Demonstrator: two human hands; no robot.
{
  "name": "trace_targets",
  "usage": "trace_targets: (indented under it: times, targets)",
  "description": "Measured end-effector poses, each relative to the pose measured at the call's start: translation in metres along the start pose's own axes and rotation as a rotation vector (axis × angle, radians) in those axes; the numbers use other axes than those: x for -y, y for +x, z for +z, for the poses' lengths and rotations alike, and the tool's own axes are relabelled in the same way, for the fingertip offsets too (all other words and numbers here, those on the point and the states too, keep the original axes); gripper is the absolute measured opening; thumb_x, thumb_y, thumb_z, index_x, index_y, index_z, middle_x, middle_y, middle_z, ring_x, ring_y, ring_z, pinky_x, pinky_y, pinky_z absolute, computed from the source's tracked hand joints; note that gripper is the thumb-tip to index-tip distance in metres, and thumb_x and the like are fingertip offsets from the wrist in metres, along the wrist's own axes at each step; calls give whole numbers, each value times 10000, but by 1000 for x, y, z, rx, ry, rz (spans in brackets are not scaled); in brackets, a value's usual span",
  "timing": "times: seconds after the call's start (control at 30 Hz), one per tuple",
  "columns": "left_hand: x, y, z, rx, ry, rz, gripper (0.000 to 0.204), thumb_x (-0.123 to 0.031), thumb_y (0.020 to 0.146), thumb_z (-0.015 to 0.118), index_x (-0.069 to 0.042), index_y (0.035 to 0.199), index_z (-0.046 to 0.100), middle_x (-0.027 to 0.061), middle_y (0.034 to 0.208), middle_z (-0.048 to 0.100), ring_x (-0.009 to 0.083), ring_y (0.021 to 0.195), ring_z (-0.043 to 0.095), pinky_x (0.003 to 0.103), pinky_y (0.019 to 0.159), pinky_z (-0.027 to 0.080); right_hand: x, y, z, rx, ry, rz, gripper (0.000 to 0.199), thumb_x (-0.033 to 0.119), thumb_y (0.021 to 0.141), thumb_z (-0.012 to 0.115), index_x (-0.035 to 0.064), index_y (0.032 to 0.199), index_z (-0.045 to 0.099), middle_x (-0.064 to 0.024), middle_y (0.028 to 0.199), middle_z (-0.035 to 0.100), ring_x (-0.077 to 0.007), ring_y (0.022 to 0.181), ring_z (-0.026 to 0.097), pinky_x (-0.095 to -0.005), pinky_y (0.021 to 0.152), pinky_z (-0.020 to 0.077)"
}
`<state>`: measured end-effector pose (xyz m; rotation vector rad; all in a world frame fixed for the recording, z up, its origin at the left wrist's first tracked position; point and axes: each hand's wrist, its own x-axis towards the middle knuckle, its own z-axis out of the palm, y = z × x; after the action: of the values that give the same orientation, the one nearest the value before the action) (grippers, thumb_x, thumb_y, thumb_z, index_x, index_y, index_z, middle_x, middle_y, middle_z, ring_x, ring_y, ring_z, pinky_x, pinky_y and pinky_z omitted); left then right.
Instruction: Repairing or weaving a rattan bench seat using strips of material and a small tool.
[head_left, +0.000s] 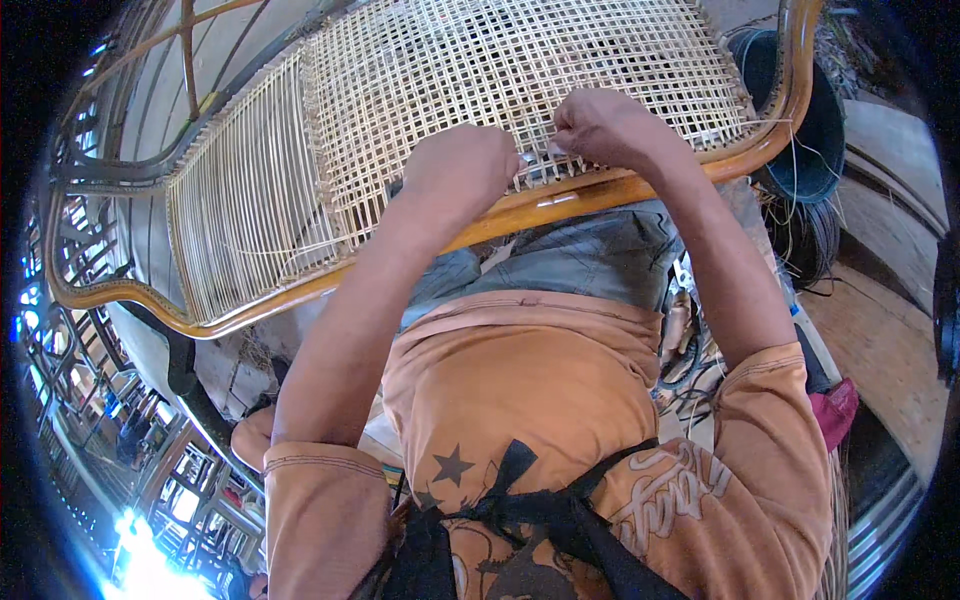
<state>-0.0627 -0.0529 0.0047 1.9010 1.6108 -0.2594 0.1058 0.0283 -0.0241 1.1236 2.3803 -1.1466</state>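
Observation:
A curved wooden frame (560, 200), glossy and honey-brown, lies across my lap with a woven cane panel (400, 95) stretched inside it. My left hand (460, 172) is closed over the weave near the frame's near rail, its thumb side facing right. Just to its right, my right hand (608, 127) is curled with fingers pinched together, low over the cane. A short pale, shiny bit shows in the gap between the two hands; its kind cannot be made out. My fingers hide whatever each hand grips.
Left of the lattice, cane strands (235, 185) run in one direction only, with loose ends near the rail. A dark green bucket (820, 130) stands at the right, above a coil of dark strands (805, 240). Wooden boards (890, 330) lie on the right. More frames stand at the left.

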Motion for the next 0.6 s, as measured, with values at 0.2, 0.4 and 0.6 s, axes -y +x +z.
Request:
trace_targets:
  times: [0.2,0.4,0.6]
  targets:
    - [-8,-3,7,-21,185,-64,280,-342,867,514,-84,850,620,137,755,644,306,727,642,442,621,503,-2,5,5,6,-79,-39,247,263,770,605,20,796,640,-193,706,604,-345,664,597,-423,613,463]
    - [-2,-10,17,-149,160,-23,263,-331,871,511,-88,831,602,113,715,631,301,693,637,432,608,500,5,-5,-9,25,-70,-48,224,244,786,584,30,811,647,-182,760,620,-354,723,604,-416,663,477]
    - [1,-15,11,-245,105,51,271,-322,866,512,-68,824,595,127,720,629,307,708,631,448,598,484,0,0,7,-112,-361,-52,213,233,786,577,27,799,629,-172,755,619,-342,707,608,-417,653,473]
